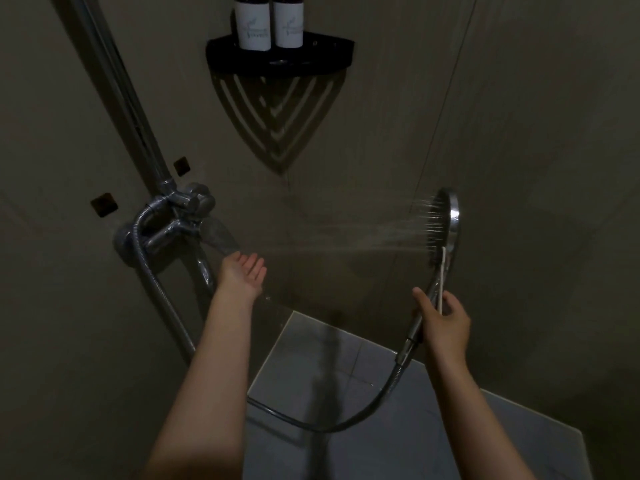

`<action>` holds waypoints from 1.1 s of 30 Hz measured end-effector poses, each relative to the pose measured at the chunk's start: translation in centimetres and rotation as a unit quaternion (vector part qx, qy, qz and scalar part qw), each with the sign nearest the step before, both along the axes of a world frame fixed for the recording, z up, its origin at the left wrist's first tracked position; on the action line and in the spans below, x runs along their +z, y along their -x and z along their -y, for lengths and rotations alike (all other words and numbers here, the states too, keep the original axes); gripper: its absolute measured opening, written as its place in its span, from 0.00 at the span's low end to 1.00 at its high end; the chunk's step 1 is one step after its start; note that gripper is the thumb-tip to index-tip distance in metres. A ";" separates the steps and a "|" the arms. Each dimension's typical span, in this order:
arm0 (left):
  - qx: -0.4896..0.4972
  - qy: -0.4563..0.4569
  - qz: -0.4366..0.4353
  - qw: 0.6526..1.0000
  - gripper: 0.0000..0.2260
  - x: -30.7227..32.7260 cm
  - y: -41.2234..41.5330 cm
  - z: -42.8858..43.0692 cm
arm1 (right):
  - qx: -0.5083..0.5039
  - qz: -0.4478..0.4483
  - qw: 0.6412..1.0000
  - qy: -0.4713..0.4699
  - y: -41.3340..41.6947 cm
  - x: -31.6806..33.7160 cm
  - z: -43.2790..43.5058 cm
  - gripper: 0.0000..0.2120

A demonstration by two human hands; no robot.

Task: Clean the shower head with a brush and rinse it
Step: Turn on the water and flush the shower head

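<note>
Water [346,233] sprays in thin jets from one shower head [446,223] at 3 o'clock, streaming toward 9 o'clock. The right hand [445,323], at 4 o'clock, grips the handle below the shower head, thumb on one side and fingers curled round the other. It also pins one white brush [442,271] along the handle. The brush's top end lies against the lower edge of the spray face, and its bristles are too dim to make out. The left hand [244,271], just left of centre, is wide, palm up and fingers relaxed. It holds nothing and sits just beside the far end of the spray. One hose [346,424] loops from the handle down toward 6 o'clock. One chrome tap [173,216] sits at 9 o'clock, with one pipe [117,81] rising from it toward 11 o'clock. Two dark squares [104,204] [181,165] mark the wall near the tap. At 12 o'clock one black corner shelf [242,62] carries two bottles [252,22] [289,22], upright and touching side by side, each with a white label. Grey floor tiles [346,375] show toward 5 o'clock.
</note>
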State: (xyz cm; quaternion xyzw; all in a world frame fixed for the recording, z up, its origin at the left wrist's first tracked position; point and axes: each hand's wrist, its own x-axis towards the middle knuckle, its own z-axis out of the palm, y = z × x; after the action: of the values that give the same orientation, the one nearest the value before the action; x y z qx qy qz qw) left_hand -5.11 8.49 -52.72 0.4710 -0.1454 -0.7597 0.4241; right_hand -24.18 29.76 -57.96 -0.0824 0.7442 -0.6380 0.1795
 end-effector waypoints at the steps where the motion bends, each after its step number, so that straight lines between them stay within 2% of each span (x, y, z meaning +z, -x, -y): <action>1: 0.006 0.002 -0.001 1.000 0.21 0.1 -0.1 0.0 | 0.000 0.000 1.000 0.005 -0.2 0.2 -0.1 0.32; 2: 0.014 0.005 -0.002 1.000 0.21 0.1 -0.2 0.1 | 0.001 0.004 1.000 0.007 -0.4 0.3 -0.2 0.29; 5: 0.040 0.011 -0.003 0.999 0.20 0.3 -0.3 0.4 | 0.009 0.002 1.000 0.028 -1.3 0.9 -0.4 0.08; 6: 0.046 0.013 -0.005 0.999 0.20 0.3 -0.4 0.5 | 0.010 -0.002 0.999 0.031 -1.6 1.1 -0.4 0.05; 11: 0.047 0.025 -0.006 0.999 0.18 0.6 0.1 0.6 | 0.031 -0.013 0.998 0.050 -3.2 1.9 -0.3 0.04; 17: 0.051 0.032 -0.010 0.998 0.09 0.2 -0.2 1.0 | 0.047 -0.014 0.997 0.066 -4.0 1.9 0.4 0.03; 24: 0.072 0.033 -0.011 0.997 0.18 0.3 -0.8 1.5 | 0.043 0.008 0.996 0.078 -4.9 2.0 1.7 0.03; 30: 0.061 0.042 -0.012 0.997 0.18 0.6 -0.9 1.5 | 0.032 0.020 0.995 0.095 -5.4 2.7 2.8 0.03; 33: 0.042 0.047 -0.003 0.998 0.12 0.6 -1.0 1.6 | 0.021 0.020 0.994 0.107 -5.4 3.2 3.2 0.05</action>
State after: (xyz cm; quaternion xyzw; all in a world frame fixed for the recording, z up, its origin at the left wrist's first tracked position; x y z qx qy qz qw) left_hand -4.10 6.90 -52.17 0.4542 -0.1593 -0.7349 0.4778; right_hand -18.81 26.54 -54.77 -0.1039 0.6657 -0.7118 0.1983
